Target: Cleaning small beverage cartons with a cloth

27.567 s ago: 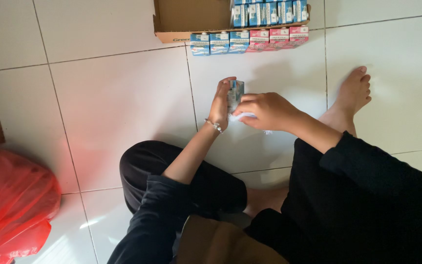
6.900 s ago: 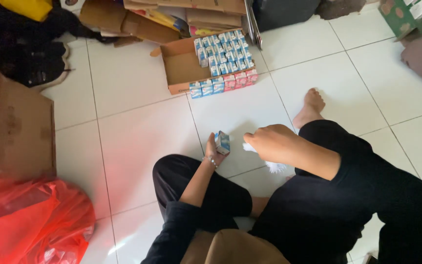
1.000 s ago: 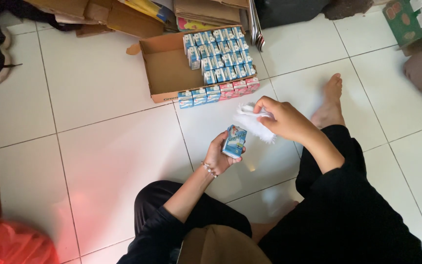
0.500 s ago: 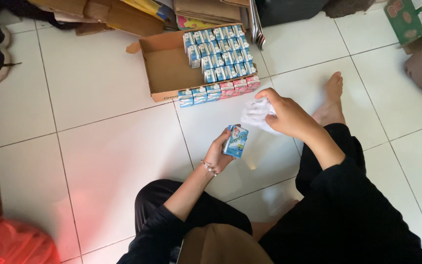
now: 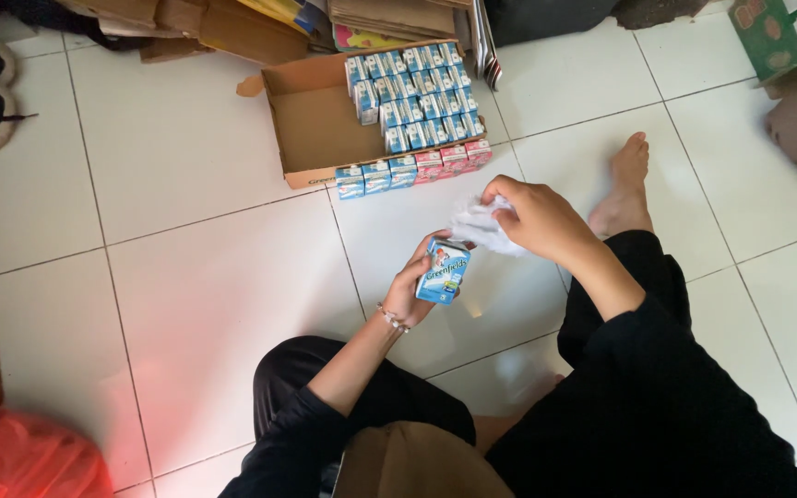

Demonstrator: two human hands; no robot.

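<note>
Since half a second ago, right hand (image 5: 539, 219) has lifted slightly off the carton, crumpled white cloth (image 5: 480, 227) bunched in its closed fingers. Left hand (image 5: 415, 286) grips a small blue-and-white drink carton (image 5: 443, 270), tilted, just below-left of the cloth. Ahead of both hands: cardboard tray (image 5: 311, 129) half filled with cartons, plus a row of blue and pink cartons (image 5: 414, 170) on the floor tiles against its near edge.

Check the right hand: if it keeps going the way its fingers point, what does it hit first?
The right hand points left, toward the small blue carton in the left hand. Its fingers already pinch a white cloth, so the cloth meets the carton first, probably its top; depth is unclear.
</note>
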